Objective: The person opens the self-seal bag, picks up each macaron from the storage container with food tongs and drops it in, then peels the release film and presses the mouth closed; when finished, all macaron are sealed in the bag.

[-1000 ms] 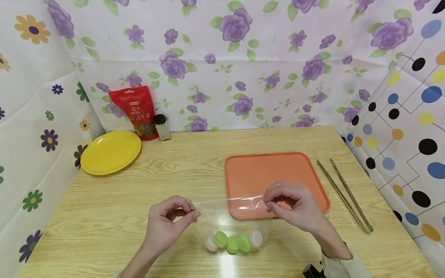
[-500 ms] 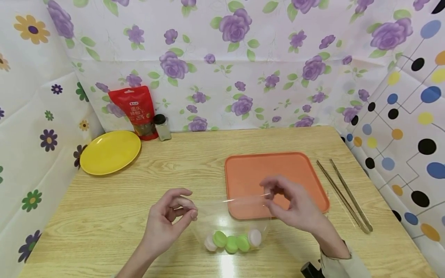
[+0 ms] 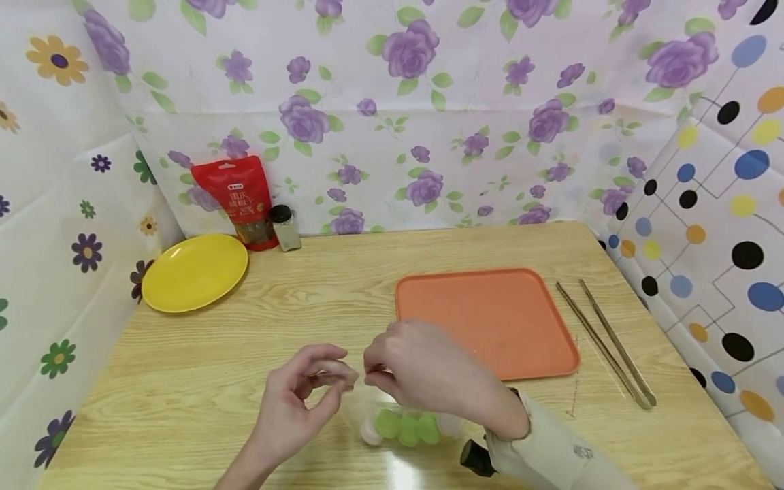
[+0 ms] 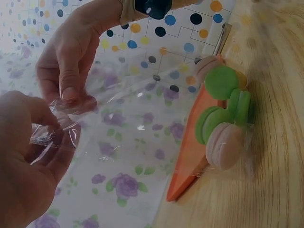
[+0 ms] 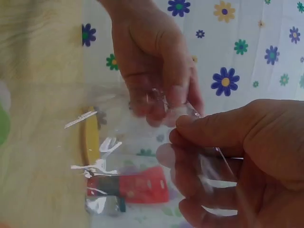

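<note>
A clear plastic bag (image 4: 142, 147) hangs between my hands, close to the tabletop. In its bottom lie several macarons, among them a green macaron (image 4: 222, 83) and a pale pink macaron (image 4: 224, 146). My left hand (image 3: 292, 405) pinches the bag's upper left corner between thumb and fingers. Right beside it, my right hand (image 3: 425, 371) pinches the bag's top edge with thumb and index finger, as the right wrist view shows. Its forearm crosses in front of the bag's right side and partly covers the macarons in the head view.
An orange tray (image 3: 484, 320) lies behind the right hand, with metal tongs (image 3: 603, 344) to its right. At the back left are a yellow plate (image 3: 194, 273), a red food pouch (image 3: 239, 201) and a black-capped jar (image 3: 286, 228). Patterned cloth walls enclose the table.
My right hand has moved left from the bag's right corner to beside the left hand. The left hand stays at the left corner. The macarons have hardly shifted.
</note>
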Available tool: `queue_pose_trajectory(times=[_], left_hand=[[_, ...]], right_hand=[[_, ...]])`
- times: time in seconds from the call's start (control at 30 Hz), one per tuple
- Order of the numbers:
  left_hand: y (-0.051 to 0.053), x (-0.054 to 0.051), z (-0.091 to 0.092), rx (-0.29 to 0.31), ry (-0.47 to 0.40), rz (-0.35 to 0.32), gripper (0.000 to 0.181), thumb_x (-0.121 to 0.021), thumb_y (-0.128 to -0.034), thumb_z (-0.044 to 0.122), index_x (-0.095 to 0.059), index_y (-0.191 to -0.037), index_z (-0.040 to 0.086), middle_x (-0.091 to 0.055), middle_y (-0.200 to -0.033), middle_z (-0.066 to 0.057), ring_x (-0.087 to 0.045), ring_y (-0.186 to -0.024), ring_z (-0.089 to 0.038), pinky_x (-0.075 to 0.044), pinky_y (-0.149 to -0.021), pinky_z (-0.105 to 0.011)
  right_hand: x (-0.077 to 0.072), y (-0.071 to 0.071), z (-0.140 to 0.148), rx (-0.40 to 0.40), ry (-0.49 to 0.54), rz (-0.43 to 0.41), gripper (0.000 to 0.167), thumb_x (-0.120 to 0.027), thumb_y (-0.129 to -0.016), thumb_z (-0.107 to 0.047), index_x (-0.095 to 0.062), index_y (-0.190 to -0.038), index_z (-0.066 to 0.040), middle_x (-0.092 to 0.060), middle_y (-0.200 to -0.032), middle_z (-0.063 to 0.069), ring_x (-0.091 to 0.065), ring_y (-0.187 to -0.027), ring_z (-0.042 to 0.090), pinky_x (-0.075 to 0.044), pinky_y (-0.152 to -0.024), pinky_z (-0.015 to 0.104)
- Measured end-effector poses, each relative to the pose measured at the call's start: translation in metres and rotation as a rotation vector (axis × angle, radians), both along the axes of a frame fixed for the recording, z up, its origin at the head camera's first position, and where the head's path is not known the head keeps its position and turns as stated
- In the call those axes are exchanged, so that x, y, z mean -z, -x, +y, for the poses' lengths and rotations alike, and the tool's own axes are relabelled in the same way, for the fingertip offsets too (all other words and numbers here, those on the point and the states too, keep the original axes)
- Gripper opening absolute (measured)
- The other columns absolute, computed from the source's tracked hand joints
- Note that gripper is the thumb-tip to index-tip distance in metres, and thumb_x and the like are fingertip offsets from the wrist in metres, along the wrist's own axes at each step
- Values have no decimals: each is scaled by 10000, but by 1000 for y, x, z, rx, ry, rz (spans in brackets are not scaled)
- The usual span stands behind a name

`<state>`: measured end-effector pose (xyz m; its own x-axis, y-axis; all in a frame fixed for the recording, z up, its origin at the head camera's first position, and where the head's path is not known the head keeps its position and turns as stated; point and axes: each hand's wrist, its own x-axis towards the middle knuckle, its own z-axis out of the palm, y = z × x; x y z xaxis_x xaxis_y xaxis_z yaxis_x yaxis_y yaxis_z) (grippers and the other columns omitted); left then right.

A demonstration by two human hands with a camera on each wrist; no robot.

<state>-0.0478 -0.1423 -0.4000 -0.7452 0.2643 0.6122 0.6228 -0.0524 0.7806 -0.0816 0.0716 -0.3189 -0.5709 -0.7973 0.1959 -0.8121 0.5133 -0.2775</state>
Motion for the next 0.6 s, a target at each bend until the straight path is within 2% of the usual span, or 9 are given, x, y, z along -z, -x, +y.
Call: queue_pose_trajectory(times=[0.1,0.23,0.4,0.6], left_hand=[[-1,-2,2,-29,70,-10,397,-727,-773,-208,-641,-1107,-12,-723,-901,-124,-719,-814,-197,-599,-728,-310],[0,-9,7,-92,204,-58,223,-797,-802,-68,-736,-937,98,-744,-853,4,-717,-760,-153,-594,-677,-300],[-1,-13,3,-151,300,-73,171,-805,-811,-24,-754,-850,134,-727,-800,110,-702,-732,-106,-574,-645,-266],[1,-14,-5,-169,350,-94,198,-817,-796,-20,-755,-830,165,-717,-792,140,-693,-706,-87,-573,-641,-259]], right_hand=[[3,3,-6,-45,24,-52,252,-740,-894,-98,-609,-693,-175,-487,-615,-135,-415,-553,-2,-354,-505,143],[6,3,-2,-56,37,-96,272,-738,-900,-92,-596,-681,-168,-447,-591,-128,-368,-536,-4,-323,-499,139],[8,5,18,-51,57,-142,228,-715,-903,-57,-646,-712,-160,-542,-646,-131,-446,-586,-27,-408,-560,144],[14,7,61,9,142,-203,181,-707,-924,-49,-668,-782,-154,-569,-711,-158,-511,-642,-17,-478,-581,193]])
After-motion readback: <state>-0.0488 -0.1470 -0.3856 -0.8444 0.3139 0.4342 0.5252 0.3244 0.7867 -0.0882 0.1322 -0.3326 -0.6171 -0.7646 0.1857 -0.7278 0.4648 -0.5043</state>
